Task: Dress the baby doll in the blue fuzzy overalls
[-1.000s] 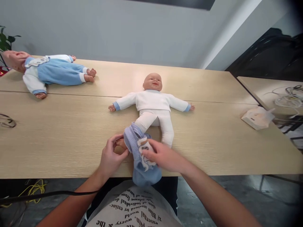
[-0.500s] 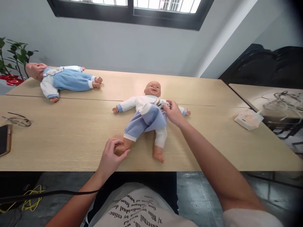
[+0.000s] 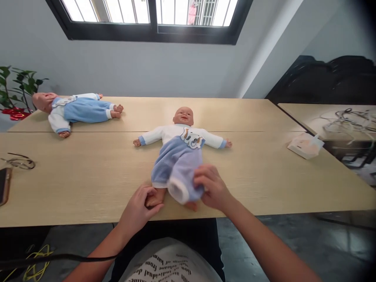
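Observation:
A baby doll (image 3: 184,116) lies on its back on the table, head away from me and arms spread. It wears a white top and blue trousers (image 3: 169,156) with an animal face on the chest. My left hand (image 3: 140,206) is closed round the doll's foot on the left, below the white cuff. With my right hand (image 3: 212,187) I pinch the other trouser leg (image 3: 185,176), its white cuff opening towards me. That leg covers most of the doll's right-side leg; only part of the foot (image 3: 191,205) shows beneath it.
A second doll in blue (image 3: 86,109) lies at the back left, near a potted plant (image 3: 20,84). Glasses (image 3: 22,161) and a phone (image 3: 4,186) are at the left edge. A tissue box (image 3: 305,145) stands at the right; cables (image 3: 349,121) lie beyond.
My right hand has moved from the doll's chest down towards me, drawing the bunched trouser leg over the doll's leg. The animal face is now uncovered. My left hand stays at the foot.

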Tool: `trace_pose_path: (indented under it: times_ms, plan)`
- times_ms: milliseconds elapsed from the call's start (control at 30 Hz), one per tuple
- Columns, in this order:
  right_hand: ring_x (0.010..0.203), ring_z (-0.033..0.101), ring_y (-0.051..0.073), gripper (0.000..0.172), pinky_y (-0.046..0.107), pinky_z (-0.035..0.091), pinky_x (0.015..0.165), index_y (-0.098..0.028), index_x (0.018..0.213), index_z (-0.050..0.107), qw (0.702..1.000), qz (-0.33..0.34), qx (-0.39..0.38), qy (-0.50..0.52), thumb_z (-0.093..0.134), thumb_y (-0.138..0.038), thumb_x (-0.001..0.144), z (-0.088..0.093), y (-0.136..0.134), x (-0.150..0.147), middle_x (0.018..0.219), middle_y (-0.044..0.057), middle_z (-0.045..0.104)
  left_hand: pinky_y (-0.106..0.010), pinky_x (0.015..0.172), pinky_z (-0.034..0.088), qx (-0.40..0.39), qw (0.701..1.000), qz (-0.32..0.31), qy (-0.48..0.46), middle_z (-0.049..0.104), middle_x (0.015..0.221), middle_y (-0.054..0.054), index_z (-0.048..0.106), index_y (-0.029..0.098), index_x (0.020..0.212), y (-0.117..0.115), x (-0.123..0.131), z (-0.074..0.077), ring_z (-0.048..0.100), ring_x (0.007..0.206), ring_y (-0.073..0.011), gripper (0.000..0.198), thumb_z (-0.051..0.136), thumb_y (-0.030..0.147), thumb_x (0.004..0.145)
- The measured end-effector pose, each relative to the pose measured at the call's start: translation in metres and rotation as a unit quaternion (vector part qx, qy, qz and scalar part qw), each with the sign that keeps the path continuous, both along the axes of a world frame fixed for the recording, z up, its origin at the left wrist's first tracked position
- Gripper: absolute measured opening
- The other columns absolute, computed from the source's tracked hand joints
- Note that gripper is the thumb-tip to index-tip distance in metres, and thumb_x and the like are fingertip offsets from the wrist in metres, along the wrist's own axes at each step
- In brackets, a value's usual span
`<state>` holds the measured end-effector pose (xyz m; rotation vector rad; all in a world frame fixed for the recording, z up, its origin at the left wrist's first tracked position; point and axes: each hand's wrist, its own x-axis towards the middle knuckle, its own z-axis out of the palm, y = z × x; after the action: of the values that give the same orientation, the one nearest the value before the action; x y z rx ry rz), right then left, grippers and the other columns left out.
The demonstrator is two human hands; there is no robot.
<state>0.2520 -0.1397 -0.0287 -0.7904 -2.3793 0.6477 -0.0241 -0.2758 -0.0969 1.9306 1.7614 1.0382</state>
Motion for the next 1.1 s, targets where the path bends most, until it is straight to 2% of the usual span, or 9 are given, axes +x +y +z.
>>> trace_pose_path:
  times_ms: [133,267,333,433,633,733,867,967,1100]
  plan:
    - [0.117,0.064,0.034,0.026,0.059,0.049,0.105,-0.034,0.097,0.073,0.994,0.086,-0.053,-0.046,0.058,-0.019,0.081,-0.02,-0.017,0.056,0.115,0.007,0.074,-0.037,0.072,0.059,-0.04,0.998,-0.041,-0.012,0.07,0.1,-0.004,0.061,0.026,0.108,-0.009,-0.001,0.008,0.069,0.085,-0.0233,0.03,0.078,0.039,0.087]
    - [0.122,0.061,0.034,0.033,0.06,0.045,0.11,-0.028,0.117,0.069,0.982,-0.141,-0.092,0.091,0.057,-0.032,0.087,-0.037,0.022,0.054,0.126,0.011,0.07,-0.032,0.07,0.056,-0.017,0.995,-0.1,0.0,0.071,0.091,-0.003,0.066,0.025,0.103,0.019,-0.017,0.029,0.067,0.078,-0.0196,0.012,0.06,0.035,0.099]
    - [0.125,0.06,0.032,0.041,0.057,0.045,0.11,-0.022,0.127,0.064,0.936,-0.259,-0.169,0.17,0.052,-0.042,0.093,-0.042,0.057,0.035,0.134,0.015,0.066,-0.032,0.075,0.055,0.033,0.998,-0.059,0.006,0.071,0.091,-0.004,0.066,0.023,0.099,0.059,-0.023,0.042,0.067,0.082,-0.0196,0.017,0.052,0.032,0.103]
    - [0.118,0.063,0.03,0.047,0.05,0.049,0.104,-0.017,0.122,0.064,0.894,-0.263,-0.286,0.22,0.06,-0.05,0.088,-0.043,0.096,0.002,0.128,0.015,0.068,-0.041,0.092,0.055,0.057,0.997,-0.041,0.028,0.073,0.108,-0.008,0.067,0.022,0.113,0.14,-0.018,0.063,0.067,0.097,-0.024,0.022,0.055,0.036,0.101]
    - [0.104,0.063,0.023,0.027,0.036,0.052,0.093,-0.023,0.1,0.062,0.9,-0.199,-0.239,0.305,0.067,-0.047,0.087,-0.006,0.105,-0.029,0.114,0.007,0.069,-0.048,0.109,0.048,-0.023,0.975,-0.22,-0.015,0.061,0.144,-0.014,0.054,0.02,0.145,0.258,0.017,0.086,0.057,0.132,-0.0347,0.078,0.081,0.052,0.079]
    - [0.073,0.059,0.019,0.032,0.03,0.051,0.069,-0.026,0.1,0.058,0.892,-0.164,-0.284,0.311,0.066,-0.055,0.089,0.02,0.105,-0.031,0.086,0.001,0.065,-0.037,0.09,0.055,-0.09,0.947,-0.288,-0.113,0.072,0.111,-0.007,0.067,0.019,0.12,0.268,0.014,0.088,0.066,0.103,-0.0259,0.05,0.07,0.057,0.088]
    - [0.056,0.041,0.013,0.053,0.025,0.035,0.052,-0.021,0.096,0.063,0.881,-0.033,-0.419,0.215,0.053,-0.073,0.094,0.029,0.111,-0.025,0.07,-0.002,0.052,-0.027,0.076,0.051,-0.079,0.923,-0.2,-0.318,0.065,0.091,-0.001,0.064,0.019,0.104,0.258,-0.01,0.083,0.06,0.082,-0.0167,0.042,0.064,0.06,0.094]
    - [0.061,0.04,0.012,0.058,0.025,0.035,0.055,-0.017,0.082,0.065,0.874,0.074,-0.46,0.137,0.064,-0.074,0.088,0.016,0.116,-0.021,0.069,-0.001,0.052,-0.03,0.086,0.053,-0.116,0.894,-0.197,-0.385,0.068,0.103,-0.004,0.063,0.02,0.116,0.247,-0.016,0.078,0.064,0.094,-0.0192,0.047,0.061,0.063,0.096]
    - [0.08,0.059,0.018,0.049,0.03,0.049,0.075,-0.019,0.091,0.073,0.867,0.031,-0.43,0.249,0.078,-0.067,0.082,-0.006,0.119,-0.02,0.087,0.003,0.067,-0.042,0.114,0.043,-0.198,0.892,-0.332,-0.235,0.068,0.132,-0.01,0.063,0.021,0.132,0.241,-0.002,0.083,0.057,0.131,-0.0318,0.069,0.078,0.066,0.081]
